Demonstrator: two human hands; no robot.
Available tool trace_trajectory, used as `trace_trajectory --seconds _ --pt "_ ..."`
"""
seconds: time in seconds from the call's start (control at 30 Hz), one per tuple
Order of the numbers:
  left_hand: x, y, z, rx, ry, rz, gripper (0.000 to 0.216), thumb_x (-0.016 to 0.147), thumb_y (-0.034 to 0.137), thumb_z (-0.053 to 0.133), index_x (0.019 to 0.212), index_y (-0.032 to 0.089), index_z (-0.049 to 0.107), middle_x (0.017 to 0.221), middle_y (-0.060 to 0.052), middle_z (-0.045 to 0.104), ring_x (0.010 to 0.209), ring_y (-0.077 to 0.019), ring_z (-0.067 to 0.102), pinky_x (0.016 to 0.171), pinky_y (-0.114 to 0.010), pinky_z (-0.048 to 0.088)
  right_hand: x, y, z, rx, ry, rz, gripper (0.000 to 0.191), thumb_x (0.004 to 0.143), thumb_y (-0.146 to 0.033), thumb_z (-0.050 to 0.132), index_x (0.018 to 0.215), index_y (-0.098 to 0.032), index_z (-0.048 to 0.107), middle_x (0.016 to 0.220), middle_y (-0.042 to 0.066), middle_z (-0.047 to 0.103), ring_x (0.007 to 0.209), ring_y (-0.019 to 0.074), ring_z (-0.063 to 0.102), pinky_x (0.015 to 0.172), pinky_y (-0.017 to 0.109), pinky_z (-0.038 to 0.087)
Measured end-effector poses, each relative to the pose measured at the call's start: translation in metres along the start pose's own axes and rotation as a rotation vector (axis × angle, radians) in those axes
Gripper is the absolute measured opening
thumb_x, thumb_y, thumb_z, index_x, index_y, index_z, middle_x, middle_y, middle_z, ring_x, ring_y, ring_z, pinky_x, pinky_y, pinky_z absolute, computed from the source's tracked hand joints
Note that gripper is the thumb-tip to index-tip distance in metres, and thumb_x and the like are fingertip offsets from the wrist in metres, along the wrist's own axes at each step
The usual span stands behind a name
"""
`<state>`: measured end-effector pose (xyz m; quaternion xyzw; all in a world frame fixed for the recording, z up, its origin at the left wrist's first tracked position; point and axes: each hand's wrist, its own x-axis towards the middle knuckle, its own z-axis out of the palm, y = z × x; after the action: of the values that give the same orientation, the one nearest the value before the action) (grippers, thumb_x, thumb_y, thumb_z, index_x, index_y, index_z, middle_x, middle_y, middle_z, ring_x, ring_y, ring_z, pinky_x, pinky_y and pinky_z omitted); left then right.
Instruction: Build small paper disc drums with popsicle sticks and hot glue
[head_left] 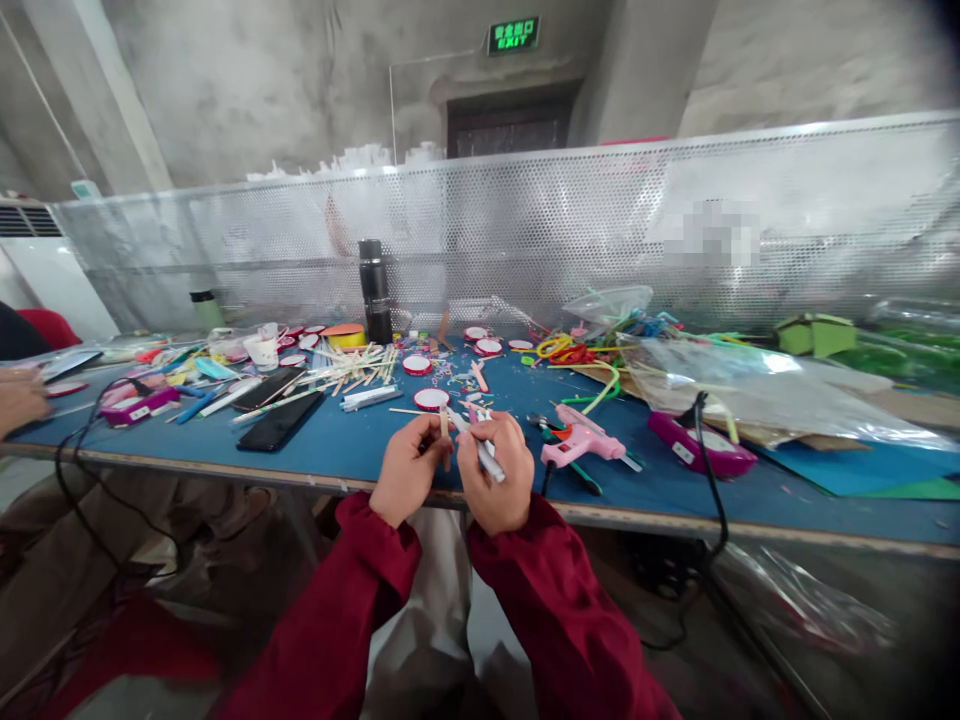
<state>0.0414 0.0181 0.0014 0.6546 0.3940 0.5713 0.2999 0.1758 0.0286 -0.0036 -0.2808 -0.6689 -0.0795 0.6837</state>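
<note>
My left hand (409, 468) pinches a flat wooden craft stick (445, 425) upright between thumb and fingers, just above the table's front edge. My right hand (504, 485) is closed around a white marker pen (491, 464), its front end angled toward the stick. Whether the pen touches the stick is too small to tell. Beyond my hands lies a red-rimmed white disc (432, 399). To the right of my right hand rests a pink glue gun (585, 440), with green-handled pliers (583, 478) partly under it.
Dark phones (281, 422), loose sticks (349, 368) and a black bottle (375, 295) stand or lie to the left. A purple box (701, 445) with a cable and a plastic bag (772, 385) are right. Another person's hand (21, 400) is far left. Perforated metal screen (525, 240) behind.
</note>
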Motion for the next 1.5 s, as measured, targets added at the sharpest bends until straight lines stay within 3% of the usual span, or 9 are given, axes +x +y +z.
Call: trace_trajectory --seconds 0.53,1.17,1.5 --pt "-0.0011 -0.0005 0.0005 -0.01 -0.008 0.018 0.014 0.091 0.029 0.061 0.094 0.017 0.068 0.074 0.0 0.062 0.069 -0.0143 0.055 0.071 -0.025 0.045 -0.0015 0.0014 0.0006 -0.009 -0.003 0.003 0.009 0.089 -0.017 0.058 0.087 -0.025 0.056 0.075 0.0 0.065 0.074 0.0189 0.065 0.094 0.044 0.054" --pt "-0.0005 0.0019 0.0005 0.025 -0.011 0.02 0.006 0.088 0.02 0.058 0.083 0.018 0.06 0.07 0.002 0.058 0.066 -0.013 0.052 0.069 -0.024 0.043 0.0003 -0.0006 -0.0002 0.01 -0.001 -0.016 0.012 0.088 -0.015 0.058 0.085 -0.026 0.054 0.072 -0.002 0.064 0.069 0.0173 0.063 0.095 0.043 0.053" --pt "-0.0008 0.003 0.0001 0.043 -0.001 0.009 0.01 0.09 0.026 0.059 0.085 0.018 0.063 0.072 0.001 0.06 0.068 -0.0139 0.053 0.071 -0.025 0.043 -0.001 -0.0014 0.0005 0.021 0.0 -0.012 0.013 0.086 -0.014 0.057 0.081 -0.025 0.053 0.069 -0.003 0.062 0.066 0.0162 0.061 0.097 0.043 0.051"
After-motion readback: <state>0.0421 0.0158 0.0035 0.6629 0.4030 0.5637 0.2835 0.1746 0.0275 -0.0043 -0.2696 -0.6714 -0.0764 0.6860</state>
